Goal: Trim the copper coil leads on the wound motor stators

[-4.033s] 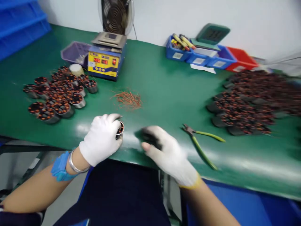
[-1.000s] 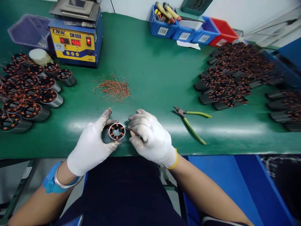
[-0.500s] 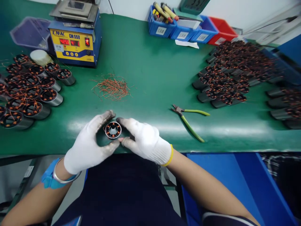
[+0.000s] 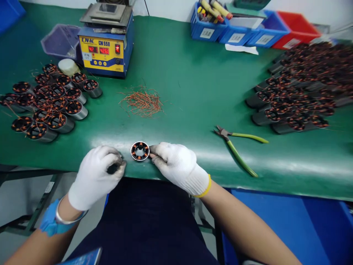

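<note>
A small round stator (image 4: 140,151) with copper windings stands on the green mat (image 4: 193,92) near its front edge. My right hand (image 4: 179,166), in a white glove, has its fingers pinched together against the stator's right rim. My left hand (image 4: 96,176), also gloved, is curled closed a little left of the stator and apart from it. A small dark thing shows between its fingers; I cannot make out what it is.
Green-handled cutters (image 4: 237,145) lie to the right. Cut copper wire bits (image 4: 142,101) are piled behind the stator. Wound stators stand grouped at left (image 4: 49,105) and heaped at right (image 4: 300,92). A solder pot (image 4: 106,46) and blue and red bins (image 4: 248,27) sit at the back.
My left hand has let go of the stator and drawn back to the left, curling closed. The right hand stays at the stator's right side. The view has shifted slightly.
</note>
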Available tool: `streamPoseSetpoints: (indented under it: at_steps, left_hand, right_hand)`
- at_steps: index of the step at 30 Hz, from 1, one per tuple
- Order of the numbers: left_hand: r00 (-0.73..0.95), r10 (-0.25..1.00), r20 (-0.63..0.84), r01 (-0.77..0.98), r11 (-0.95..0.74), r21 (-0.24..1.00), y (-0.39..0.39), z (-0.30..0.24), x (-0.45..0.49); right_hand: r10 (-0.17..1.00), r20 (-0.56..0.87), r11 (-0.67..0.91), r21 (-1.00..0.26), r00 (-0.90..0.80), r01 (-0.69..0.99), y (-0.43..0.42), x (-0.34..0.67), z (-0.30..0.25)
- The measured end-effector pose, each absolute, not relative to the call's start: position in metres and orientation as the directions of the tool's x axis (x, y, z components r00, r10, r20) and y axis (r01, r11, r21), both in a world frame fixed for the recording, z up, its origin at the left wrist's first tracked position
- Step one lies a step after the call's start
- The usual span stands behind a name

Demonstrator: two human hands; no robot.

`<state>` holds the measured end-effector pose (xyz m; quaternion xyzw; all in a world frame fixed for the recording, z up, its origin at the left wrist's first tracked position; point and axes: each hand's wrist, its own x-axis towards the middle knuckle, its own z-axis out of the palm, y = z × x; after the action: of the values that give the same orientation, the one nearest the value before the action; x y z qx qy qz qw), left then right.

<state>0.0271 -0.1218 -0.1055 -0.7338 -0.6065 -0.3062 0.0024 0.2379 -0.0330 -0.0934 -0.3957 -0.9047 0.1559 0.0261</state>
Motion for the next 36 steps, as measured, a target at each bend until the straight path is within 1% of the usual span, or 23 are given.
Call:
streamPoseSetpoints:
  at_steps: [2, 3, 4, 5, 7, 8, 9, 10, 12, 14, 15, 16, 19, 20, 21, 23, 26, 28, 29, 32, 36]
  left_hand:
    - [0.030, 0.882, 0.471, 0.893, -0.235, 0.383, -0.121, -0.100, 0.026]
    - [0.032, 0.866, 0.500, 0.894, -0.249, 0.373, -0.119, -0.098, 0.027]
    - [0.071, 0.845, 0.529, 0.899, -0.284, 0.333, -0.116, -0.096, 0.029]
    - [0.147, 0.826, 0.544, 0.902, -0.338, 0.270, -0.113, -0.096, 0.030]
    - [0.292, 0.803, 0.519, 0.894, -0.423, 0.151, -0.108, -0.098, 0.033]
    - [0.328, 0.806, 0.492, 0.891, -0.437, 0.121, -0.107, -0.100, 0.033]
    - [0.330, 0.822, 0.465, 0.895, -0.428, 0.123, -0.107, -0.101, 0.033]
    - [0.299, 0.846, 0.441, 0.902, -0.402, 0.158, -0.108, -0.102, 0.032]
    - [0.175, 0.893, 0.414, 0.906, -0.311, 0.288, -0.112, -0.103, 0.031]
    - [0.078, 0.899, 0.432, 0.886, -0.261, 0.383, -0.113, -0.101, 0.031]
    - [0.067, 0.888, 0.456, 0.882, -0.266, 0.388, -0.113, -0.100, 0.032]
    - [0.091, 0.871, 0.483, 0.886, -0.292, 0.360, -0.111, -0.099, 0.034]
    - [0.242, 0.820, 0.519, 0.892, -0.398, 0.213, -0.105, -0.101, 0.038]
    - [0.265, 0.813, 0.518, 0.890, -0.413, 0.193, -0.104, -0.102, 0.039]
    - [0.267, 0.818, 0.510, 0.889, -0.414, 0.198, -0.104, -0.102, 0.039]
    - [0.231, 0.864, 0.446, 0.886, -0.377, 0.271, -0.108, -0.099, 0.036]
    - [0.171, 0.938, 0.302, 0.842, -0.299, 0.450, -0.114, -0.086, 0.028]
    - [0.133, 0.949, 0.285, 0.801, -0.272, 0.533, -0.114, -0.078, 0.024]
    - [0.128, 0.948, 0.291, 0.792, -0.275, 0.545, -0.111, -0.076, 0.024]
    - [0.215, 0.940, 0.265, 0.813, -0.323, 0.484, -0.097, -0.079, 0.027]
    - [0.267, 0.923, 0.278, 0.881, -0.350, 0.317, -0.085, -0.090, 0.026]
  right_hand:
    - [0.722, -0.086, 0.639, -0.299, -0.687, 0.709, -0.033, 0.237, -0.093]
    - [0.721, -0.085, 0.640, -0.299, -0.688, 0.708, -0.032, 0.237, -0.092]
    - [0.720, -0.081, 0.642, -0.300, -0.690, 0.706, -0.032, 0.238, -0.092]
    - [0.719, -0.078, 0.644, -0.300, -0.691, 0.704, -0.032, 0.238, -0.092]
    - [0.723, -0.067, 0.643, -0.298, -0.688, 0.705, -0.032, 0.238, -0.093]
    - [0.723, -0.064, 0.644, -0.298, -0.688, 0.705, -0.032, 0.239, -0.093]
    - [0.722, -0.061, 0.646, -0.299, -0.689, 0.703, -0.032, 0.239, -0.094]
    - [0.719, -0.057, 0.649, -0.301, -0.692, 0.699, -0.032, 0.239, -0.094]
    - [0.708, -0.049, 0.660, -0.311, -0.705, 0.684, -0.032, 0.240, -0.094]
    - [0.705, -0.044, 0.663, -0.316, -0.708, 0.679, -0.031, 0.240, -0.095]
    - [0.707, -0.044, 0.661, -0.315, -0.706, 0.681, -0.031, 0.240, -0.095]
    - [0.710, -0.045, 0.658, -0.312, -0.702, 0.685, -0.031, 0.239, -0.095]
    - [0.715, -0.044, 0.656, -0.303, -0.697, 0.692, -0.031, 0.239, -0.096]
    - [0.713, -0.039, 0.660, -0.300, -0.700, 0.689, -0.031, 0.239, -0.096]
    - [0.711, -0.032, 0.664, -0.297, -0.702, 0.686, -0.031, 0.239, -0.096]
    - [0.709, -0.022, 0.669, -0.292, -0.705, 0.683, -0.031, 0.239, -0.097]
    - [0.713, -0.034, 0.663, -0.290, -0.700, 0.690, -0.031, 0.239, -0.097]
    - [0.718, -0.050, 0.656, -0.284, -0.694, 0.699, -0.032, 0.239, -0.097]
    - [0.720, -0.055, 0.654, -0.281, -0.692, 0.702, -0.032, 0.239, -0.097]
    - [0.720, -0.064, 0.652, -0.279, -0.691, 0.705, -0.032, 0.239, -0.097]
    - [0.723, -0.063, 0.651, -0.273, -0.688, 0.709, -0.031, 0.239, -0.097]
